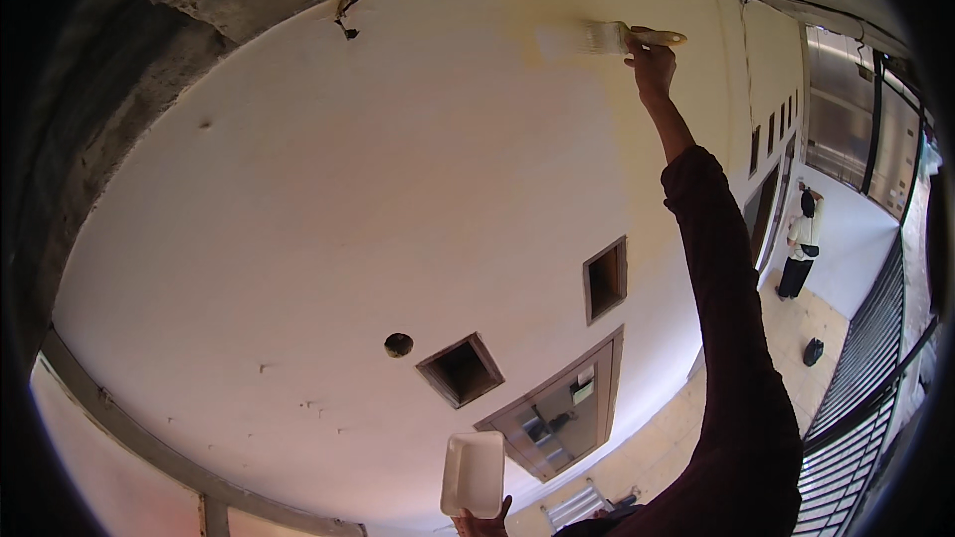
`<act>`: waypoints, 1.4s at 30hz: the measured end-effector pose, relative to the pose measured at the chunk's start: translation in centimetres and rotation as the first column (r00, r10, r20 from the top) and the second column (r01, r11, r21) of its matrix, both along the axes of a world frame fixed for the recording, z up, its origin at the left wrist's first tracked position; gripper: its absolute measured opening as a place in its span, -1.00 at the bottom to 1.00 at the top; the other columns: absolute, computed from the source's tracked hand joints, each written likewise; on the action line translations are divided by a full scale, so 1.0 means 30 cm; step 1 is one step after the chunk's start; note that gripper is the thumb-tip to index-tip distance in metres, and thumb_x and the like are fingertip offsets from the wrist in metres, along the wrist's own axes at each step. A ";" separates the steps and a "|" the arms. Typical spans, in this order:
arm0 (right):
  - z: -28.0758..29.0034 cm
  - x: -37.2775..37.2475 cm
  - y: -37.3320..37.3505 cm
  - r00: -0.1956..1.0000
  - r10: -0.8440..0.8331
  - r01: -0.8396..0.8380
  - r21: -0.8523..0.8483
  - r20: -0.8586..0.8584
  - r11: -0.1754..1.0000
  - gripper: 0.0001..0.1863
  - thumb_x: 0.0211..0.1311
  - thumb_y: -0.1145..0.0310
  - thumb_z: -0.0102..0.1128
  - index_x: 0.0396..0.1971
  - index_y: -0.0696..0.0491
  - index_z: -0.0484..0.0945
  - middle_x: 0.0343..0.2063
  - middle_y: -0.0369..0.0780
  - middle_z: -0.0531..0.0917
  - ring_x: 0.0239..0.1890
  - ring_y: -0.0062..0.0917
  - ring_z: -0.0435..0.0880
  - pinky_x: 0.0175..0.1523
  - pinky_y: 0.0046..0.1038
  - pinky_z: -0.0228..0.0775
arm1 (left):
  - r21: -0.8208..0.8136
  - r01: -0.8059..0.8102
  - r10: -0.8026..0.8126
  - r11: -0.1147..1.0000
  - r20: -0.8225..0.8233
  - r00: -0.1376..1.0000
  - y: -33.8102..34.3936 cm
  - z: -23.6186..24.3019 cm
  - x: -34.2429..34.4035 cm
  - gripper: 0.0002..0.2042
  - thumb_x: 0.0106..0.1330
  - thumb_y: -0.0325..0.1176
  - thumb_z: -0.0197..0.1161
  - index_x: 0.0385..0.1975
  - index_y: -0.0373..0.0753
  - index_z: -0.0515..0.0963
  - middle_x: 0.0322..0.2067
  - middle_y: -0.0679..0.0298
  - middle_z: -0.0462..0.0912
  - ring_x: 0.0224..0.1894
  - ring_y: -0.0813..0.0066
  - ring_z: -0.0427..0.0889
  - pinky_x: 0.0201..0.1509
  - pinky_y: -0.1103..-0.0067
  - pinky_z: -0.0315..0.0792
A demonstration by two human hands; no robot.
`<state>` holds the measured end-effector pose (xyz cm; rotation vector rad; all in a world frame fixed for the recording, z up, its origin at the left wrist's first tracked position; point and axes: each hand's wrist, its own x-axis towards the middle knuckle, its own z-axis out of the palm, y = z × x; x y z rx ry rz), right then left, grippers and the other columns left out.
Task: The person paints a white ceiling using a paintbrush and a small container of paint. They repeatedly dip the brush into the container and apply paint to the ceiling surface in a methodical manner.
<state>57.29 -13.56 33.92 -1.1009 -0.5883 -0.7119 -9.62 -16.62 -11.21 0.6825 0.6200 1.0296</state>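
My right hand (653, 68), at the end of a raised arm in a dark sleeve, is closed round the handle of a paintbrush (637, 36). The bristles point left and rest against the wall (398, 169) near its top edge. Around the brush, a white patch of paint lies over a yellowish area. Low in the view, my left hand (481, 521) grips the bottom end of a pale rectangular paint tray (474, 473). The tray is tilted so its inside shows; how much paint it holds I cannot tell.
Two square openings (461, 370) and a round hole (398, 344) break the wall, above a framed window (562, 408). A ladder (577, 505) shows below. At right, another person (799, 244) faces a far wall, near a dark bag (814, 351) and metal railings (856, 378).
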 end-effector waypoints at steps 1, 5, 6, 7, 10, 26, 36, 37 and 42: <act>0.006 0.011 -0.015 0.997 -0.081 0.081 -0.026 -0.013 0.996 -0.66 0.32 0.26 0.35 0.01 0.12 0.70 -0.23 -0.18 0.76 -0.29 -0.55 0.76 -0.16 -0.45 0.78 | -0.002 0.002 -0.002 1.000 0.007 1.000 0.003 -0.013 0.000 -0.27 0.49 0.06 0.12 0.53 -0.12 0.05 0.46 0.07 0.23 0.42 0.04 0.33 0.37 -0.08 0.41; -0.011 0.032 -0.005 0.949 -0.292 0.295 -0.012 0.120 0.955 -0.70 0.33 0.22 0.34 -0.03 0.05 0.73 -0.31 -0.19 0.79 -0.39 -0.55 0.76 -0.25 -0.47 0.68 | -0.017 0.026 -0.025 1.000 0.025 0.999 0.020 -0.020 0.003 -0.26 0.49 0.07 0.12 0.53 -0.11 0.03 0.47 0.09 0.20 0.45 0.05 0.29 0.38 -0.11 0.39; -0.023 -0.027 0.033 0.941 -0.284 0.292 -0.019 0.186 0.956 -0.72 0.34 0.22 0.33 -0.06 0.05 0.72 -0.32 -0.19 0.79 -0.41 -0.52 0.75 -0.24 -0.44 0.63 | -0.025 0.020 -0.020 0.999 0.027 0.999 0.018 -0.020 -0.001 -0.26 0.49 0.07 0.12 0.53 -0.11 0.03 0.47 0.09 0.19 0.45 0.05 0.29 0.38 -0.11 0.38; -0.034 -0.087 0.072 0.934 -0.259 0.263 0.019 0.244 0.965 -0.73 0.33 0.26 0.34 -0.07 0.07 0.72 -0.29 -0.18 0.79 -0.34 -0.48 0.78 -0.14 -0.43 0.63 | -0.014 0.013 -0.013 1.000 0.022 1.000 0.013 -0.018 -0.005 -0.26 0.49 0.07 0.12 0.53 -0.10 0.03 0.47 0.09 0.19 0.45 0.05 0.28 0.39 -0.11 0.38; -0.031 -0.244 0.141 0.942 -0.166 0.163 0.035 0.293 0.986 -0.76 0.32 0.33 0.35 -0.08 0.08 0.71 -0.23 -0.17 0.80 -0.20 -0.43 0.81 -0.03 -0.42 0.61 | 0.018 0.008 -0.008 1.000 0.017 1.000 0.010 -0.008 0.001 -0.26 0.49 0.08 0.12 0.53 -0.10 0.03 0.47 0.10 0.20 0.45 0.05 0.29 0.39 -0.11 0.37; -0.043 -0.398 0.157 0.958 0.163 -0.150 -0.074 0.236 0.986 -0.74 0.29 0.31 0.37 -0.09 0.11 0.71 -0.25 -0.17 0.80 -0.29 -0.48 0.78 -0.13 -0.45 0.63 | -0.001 0.039 -0.039 0.999 -0.001 0.999 0.006 0.015 0.037 -0.30 0.51 0.07 0.09 0.53 -0.09 0.05 0.47 0.12 0.23 0.44 0.07 0.32 0.34 -0.06 0.44; -0.055 0.085 -0.045 0.938 -0.316 0.323 -0.029 0.145 0.946 -0.71 0.33 0.25 0.35 -0.03 0.04 0.72 -0.32 -0.19 0.80 -0.34 -0.48 0.80 -0.20 -0.47 0.65 | 0.010 0.032 -0.032 0.999 -0.030 0.999 -0.011 -0.007 0.000 -0.24 0.47 0.06 0.16 0.53 -0.13 0.02 0.48 0.09 0.17 0.45 0.04 0.27 0.39 -0.08 0.39; -0.063 0.053 -0.032 0.935 -0.330 0.338 -0.043 0.133 0.940 -0.72 0.33 0.26 0.35 -0.03 0.04 0.72 -0.32 -0.19 0.80 -0.32 -0.47 0.81 -0.18 -0.46 0.64 | 0.013 0.017 -0.017 1.000 -0.027 0.999 -0.016 -0.012 -0.005 -0.24 0.47 0.06 0.16 0.53 -0.13 0.02 0.48 0.08 0.17 0.45 0.04 0.27 0.39 -0.08 0.39; -0.106 -0.214 0.114 0.949 -0.161 0.166 0.007 0.273 0.986 -0.79 0.27 0.38 0.35 -0.12 0.05 0.67 -0.22 -0.17 0.76 -0.16 -0.34 0.79 -0.08 -0.35 0.65 | 0.030 0.038 -0.038 0.999 -0.021 0.999 -0.014 -0.027 0.009 -0.22 0.46 0.09 0.16 0.53 -0.14 0.01 0.48 0.08 0.17 0.45 0.03 0.27 0.38 -0.09 0.39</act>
